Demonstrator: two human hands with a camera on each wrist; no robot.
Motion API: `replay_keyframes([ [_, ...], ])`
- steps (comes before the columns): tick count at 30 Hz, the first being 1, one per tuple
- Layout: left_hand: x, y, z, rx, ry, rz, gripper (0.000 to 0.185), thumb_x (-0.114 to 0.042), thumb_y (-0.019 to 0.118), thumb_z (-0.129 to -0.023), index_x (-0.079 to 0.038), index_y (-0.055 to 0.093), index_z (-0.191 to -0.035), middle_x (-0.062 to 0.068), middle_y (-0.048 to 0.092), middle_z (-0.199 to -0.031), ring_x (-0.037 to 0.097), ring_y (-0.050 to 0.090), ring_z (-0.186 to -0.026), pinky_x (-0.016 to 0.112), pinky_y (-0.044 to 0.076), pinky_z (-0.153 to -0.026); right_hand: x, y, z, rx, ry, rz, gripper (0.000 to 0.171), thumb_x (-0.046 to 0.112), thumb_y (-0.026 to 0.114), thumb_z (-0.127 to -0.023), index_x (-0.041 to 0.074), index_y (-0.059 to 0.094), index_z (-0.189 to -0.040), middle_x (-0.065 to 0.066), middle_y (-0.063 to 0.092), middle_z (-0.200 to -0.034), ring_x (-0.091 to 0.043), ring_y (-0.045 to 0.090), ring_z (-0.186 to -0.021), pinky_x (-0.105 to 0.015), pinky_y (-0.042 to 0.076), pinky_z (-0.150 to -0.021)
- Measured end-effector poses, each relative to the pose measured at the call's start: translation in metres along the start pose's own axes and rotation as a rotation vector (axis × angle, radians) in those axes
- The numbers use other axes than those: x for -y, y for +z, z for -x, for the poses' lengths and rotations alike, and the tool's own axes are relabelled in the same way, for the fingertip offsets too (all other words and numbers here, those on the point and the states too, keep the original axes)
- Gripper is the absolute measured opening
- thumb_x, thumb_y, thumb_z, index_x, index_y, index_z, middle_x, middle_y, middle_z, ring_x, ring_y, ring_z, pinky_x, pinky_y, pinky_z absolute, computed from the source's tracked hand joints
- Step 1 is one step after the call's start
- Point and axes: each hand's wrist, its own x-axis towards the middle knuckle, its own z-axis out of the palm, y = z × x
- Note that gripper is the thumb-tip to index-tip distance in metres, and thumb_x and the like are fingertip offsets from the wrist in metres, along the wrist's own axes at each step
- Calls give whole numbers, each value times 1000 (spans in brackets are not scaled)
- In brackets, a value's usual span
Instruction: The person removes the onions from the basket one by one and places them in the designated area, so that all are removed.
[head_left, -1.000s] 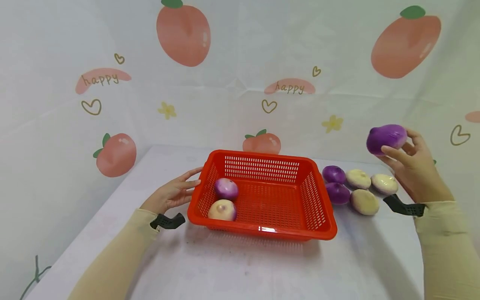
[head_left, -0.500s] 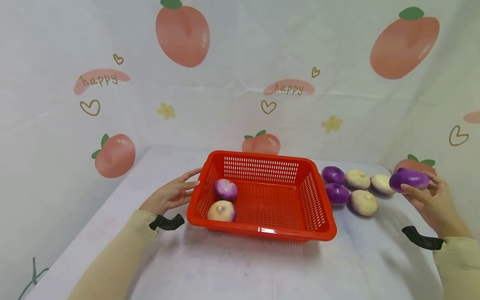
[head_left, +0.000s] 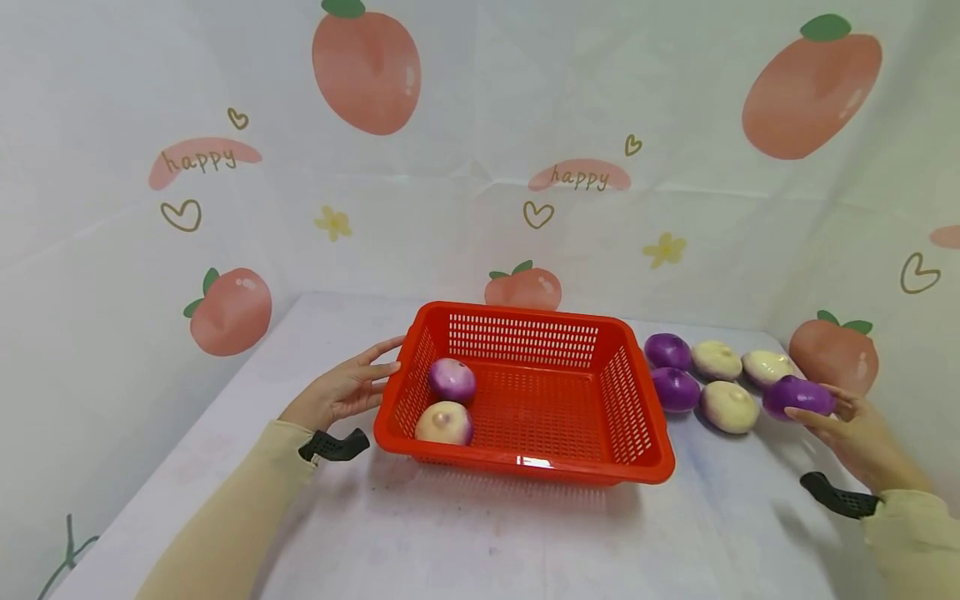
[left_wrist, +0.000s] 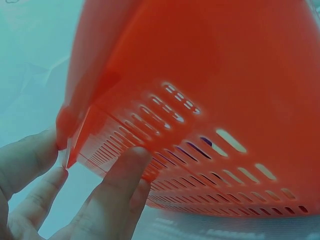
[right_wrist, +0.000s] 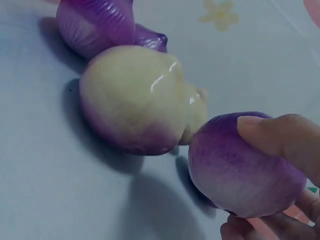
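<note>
My right hand (head_left: 862,437) grips a purple onion (head_left: 798,398) at the right end of the onion group, thumb on one side and fingers beneath in the right wrist view. The onion appears just above the table, with its paler underside (right_wrist: 245,192) showing. Beside it lie a pale onion (head_left: 730,407) and another pale onion (head_left: 767,367). My left hand (head_left: 341,392) touches the left side of a red plastic basket (head_left: 525,471), its fingers fairly straight against the rim and slotted wall in the left wrist view. Inside the basket sit a purple-white onion (head_left: 453,381) and a cream onion (head_left: 445,423).
Two purple onions, one at the back (head_left: 667,352) and one nearer (head_left: 675,389), lie by the basket's right wall. A further pale onion (head_left: 716,360) lies between them and the held one. A white printed cloth (head_left: 465,225) hangs behind the table (head_left: 480,542).
My right hand has lowered the purple onion from above the group, first swinging right, then slightly back left toward the pale onions. The left hand and basket stay in place.
</note>
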Motion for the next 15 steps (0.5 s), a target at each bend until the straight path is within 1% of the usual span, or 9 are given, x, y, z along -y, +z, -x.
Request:
replay_keyframes([
  [2,0,0,0,-2,-1,9,66,-18,62,-95,-28,31,-151,2,61,-115,19,70,-92,30,60,-75,-1,-1,0,-6,50,177,41,13,62,-95,20,40,-128,27,43,-99,15,49,-83,-7,50,-71],
  [3,0,0,0,1,0,13,66,-17,62,-95,-28,31,-152,2,61,-116,19,70,-92,30,60,-75,-1,-2,0,2,60,230,47,15,62,-95,14,37,-135,30,43,-98,16,49,-83,-6,50,-71],
  [5,0,1,0,4,2,22,66,-16,62,-95,-28,31,-151,2,60,-117,20,70,-93,31,60,-76,-3,-3,-1,30,82,215,54,14,62,-95,8,30,-138,32,46,-97,16,50,-85,-8,51,-72],
  [8,0,1,-1,4,5,18,66,-16,62,-95,-28,31,-152,2,60,-118,20,70,-94,31,60,-76,-5,-5,-3,61,112,74,57,7,62,-94,6,26,-138,30,53,-94,12,55,-86,-11,53,-73],
  [10,0,1,-1,3,5,15,66,-16,62,-95,-28,31,-152,2,60,-117,20,70,-94,31,60,-76,-7,-7,-4,70,142,13,66,6,62,-93,8,20,-144,24,53,-98,11,56,-85,-12,54,-73],
  [11,0,1,-1,3,4,16,66,-16,62,-95,-28,31,-151,2,60,-117,20,70,-93,31,60,-76,-8,-7,-5,68,152,37,76,8,63,-93,2,11,-149,24,51,-99,11,55,-85,-12,53,-73],
  [13,0,0,0,5,3,13,66,-16,61,-95,-28,30,-152,2,61,-116,20,70,-93,31,60,-75,-8,-7,-6,65,174,101,92,12,63,-94,-8,-8,-150,5,51,-110,13,53,-84,-11,53,-72],
  [14,0,0,0,6,3,14,65,-16,61,-95,-28,30,-152,2,61,-116,20,70,-93,31,60,-75,-8,-6,-7,66,182,125,98,14,63,-94,-13,-16,-146,-4,47,-115,13,53,-84,-11,52,-72],
  [15,0,0,0,7,3,12,65,-16,61,-96,-29,30,-152,2,61,-116,19,70,-93,30,60,-75,-8,-6,-8,66,188,135,100,15,63,-94,-14,-18,-145,-13,41,-121,13,52,-84,-11,52,-73],
])
